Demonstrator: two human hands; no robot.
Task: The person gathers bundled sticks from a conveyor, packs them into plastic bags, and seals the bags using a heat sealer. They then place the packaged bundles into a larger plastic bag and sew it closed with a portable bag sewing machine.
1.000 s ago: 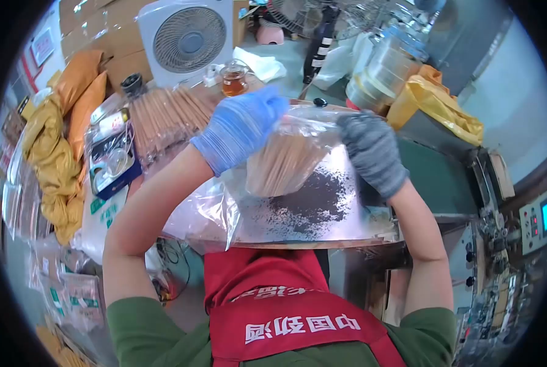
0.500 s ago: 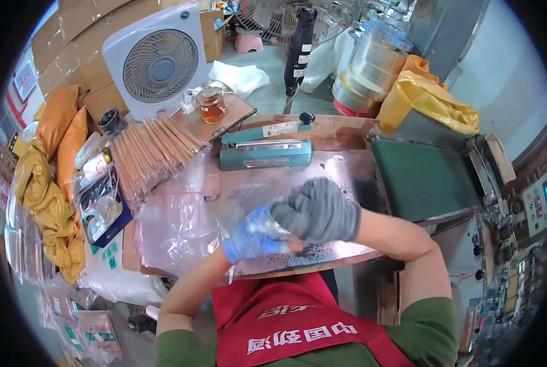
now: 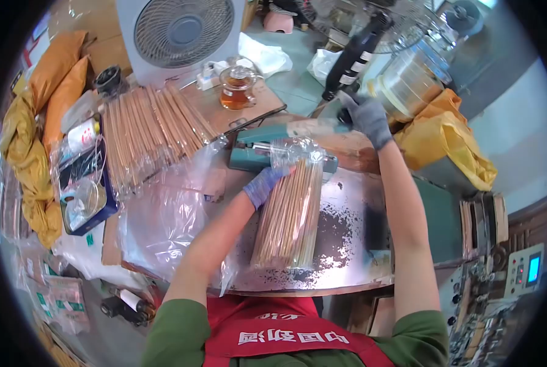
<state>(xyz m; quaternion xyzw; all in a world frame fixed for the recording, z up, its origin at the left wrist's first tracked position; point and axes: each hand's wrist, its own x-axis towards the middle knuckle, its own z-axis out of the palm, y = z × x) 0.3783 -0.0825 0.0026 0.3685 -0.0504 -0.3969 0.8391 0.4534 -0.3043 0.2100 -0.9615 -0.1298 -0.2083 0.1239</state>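
A clear plastic bag of thin wooden sticks lies on the worktable, its loose top end across the jaw of a teal heat sealer. My left hand, in a blue-purple glove, grips the bag's left side near the top; some fingertips are hidden. Out to the right, my right hand, in a grey glove, has its fingers around the black knob at the end of the sealer's raised lever.
Packed stick bundles lie at the left beside flat plastic bags. A glass teapot of tea and a box fan stand behind. A blue box sits far left; a yellow sack stands at right.
My hands were together near the table's front. The stick bag now lies against the sealer under my left hand, and my right hand has moved away to the lever knob. The view has shifted.
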